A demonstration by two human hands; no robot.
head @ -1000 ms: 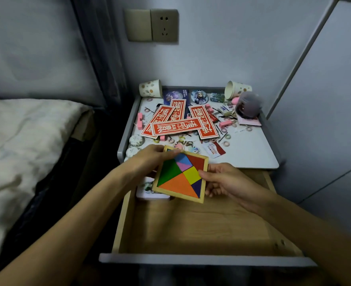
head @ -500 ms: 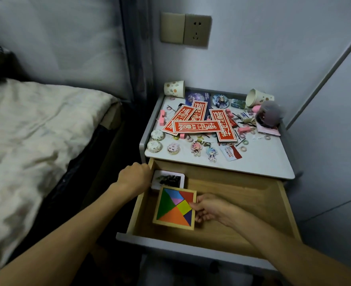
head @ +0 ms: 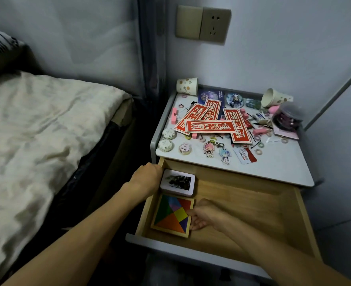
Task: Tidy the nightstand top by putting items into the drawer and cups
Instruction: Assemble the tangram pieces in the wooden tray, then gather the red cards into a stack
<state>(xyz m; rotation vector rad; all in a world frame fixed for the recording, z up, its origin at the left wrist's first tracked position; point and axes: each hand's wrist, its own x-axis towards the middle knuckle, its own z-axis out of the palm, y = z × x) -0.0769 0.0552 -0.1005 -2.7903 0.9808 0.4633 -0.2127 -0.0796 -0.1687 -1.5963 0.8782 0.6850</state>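
Bed (head: 36, 131): left of the nightstand and no part of the job.
Nightstand (head: 273, 168): the top is crowded, so I judge the task far from done. Only its front right part is bare.
Drawer (head: 242, 213): pulled well out below the top. It holds two things, both against its left wall, which leaves the middle and right free for more.
Strips (head: 209, 125): red printed ones lie crossed in a loose heap mid-top. Being flat, they should stack well in the drawer.
Puzzle (head: 171, 215): a coloured tangram in a wooden frame, in the drawer's front left corner just in front of the tin. It lies flat or nearly so, packed tight to save room.
Tin (head: 177, 182): flat in the drawer's back left corner.
Right hand (head: 206, 215): grasps the puzzle's right edge, thumb on top and fingers at the side, likely to nudge it square before letting go.
Left hand (head: 147, 178): fingers curled, at the left wall of the drawer, probably steadying it. Whether they hook over the wall I cannot tell.
Jar (head: 287, 118): dark and tilted, at the back right.
Cups (head: 187, 86): one upright at the back left, the other (head: 275, 98) tipped on its side at the back right. It needs righting before it can take anything.
Charms (head: 208, 148): small figures near the front edge, with hair ties and clips scattered nearby. These look like cup items.
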